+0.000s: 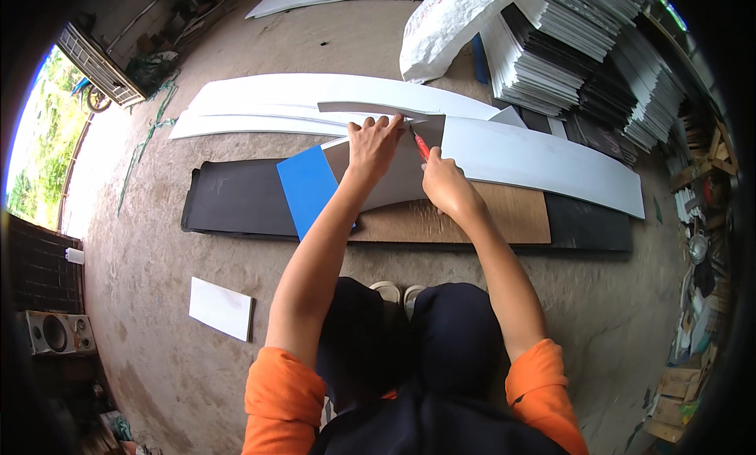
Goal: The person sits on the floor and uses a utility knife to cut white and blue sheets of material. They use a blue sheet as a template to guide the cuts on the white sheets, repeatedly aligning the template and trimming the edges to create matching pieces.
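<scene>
My right hand [449,183] is closed round a red cutter knife [421,146], its tip pointing away from me at a grey board [398,172]. Just left of the knife, my left hand [372,149] presses down by the far edge of that board, fingers spread and fingertips partly hidden. A narrow grey-faced strip [354,107] angles out beyond the fingertips. Under my left forearm lies a blue sheet [305,189]. The grey board rests over a brown wooden board [488,215] on a black panel stack [236,197]. A long white panel [543,157] reaches right.
More white panels [260,93] lie on the floor beyond. A white sack [453,30] and tall stacks of sheets [543,61] stand at the far right. A small white offcut [220,309] lies near left; a speaker [57,333] sits at the left edge.
</scene>
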Demonstrator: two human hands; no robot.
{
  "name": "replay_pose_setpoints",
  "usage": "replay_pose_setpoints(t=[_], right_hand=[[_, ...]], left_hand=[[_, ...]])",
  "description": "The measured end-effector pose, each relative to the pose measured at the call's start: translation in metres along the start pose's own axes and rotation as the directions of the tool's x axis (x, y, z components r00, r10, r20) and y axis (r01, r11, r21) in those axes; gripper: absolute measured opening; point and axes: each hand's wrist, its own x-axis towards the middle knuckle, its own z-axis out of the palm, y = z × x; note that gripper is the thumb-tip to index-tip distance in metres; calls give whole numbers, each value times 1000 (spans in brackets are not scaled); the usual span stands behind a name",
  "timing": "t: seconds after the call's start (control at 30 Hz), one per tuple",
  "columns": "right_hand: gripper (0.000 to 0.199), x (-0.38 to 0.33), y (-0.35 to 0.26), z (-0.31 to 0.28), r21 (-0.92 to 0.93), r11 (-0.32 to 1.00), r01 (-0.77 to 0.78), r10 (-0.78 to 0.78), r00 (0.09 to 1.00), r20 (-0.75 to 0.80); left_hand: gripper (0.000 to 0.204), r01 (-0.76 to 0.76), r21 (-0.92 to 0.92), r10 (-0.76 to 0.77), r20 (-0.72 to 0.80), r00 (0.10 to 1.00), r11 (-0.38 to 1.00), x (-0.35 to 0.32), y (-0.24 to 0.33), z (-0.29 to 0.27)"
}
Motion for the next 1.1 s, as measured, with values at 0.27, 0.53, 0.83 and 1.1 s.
replay_pose_setpoints(t=[0.27, 0.53, 0.83, 1.1], right_hand=[[31, -11, -4, -7, -147, 988, 48, -58, 996, -63], [32, -15, -13, -7, -101, 995, 21, -31, 994, -102], [31, 0, -2, 7, -244, 964, 109, -152, 975, -163], [29, 9, 1, 3, -156, 986, 66, -78, 995, -70]], left_hand=[[27, 71, 27, -73, 43, 996, 997, 3, 7, 0], [28, 20, -7, -20, 16, 1000, 1000, 2, 2, 0], [26, -79, -28, 78, -31, 996, 996, 4, -2, 2], [26, -120, -93, 118, -26, 993, 988, 8, -7, 4]])
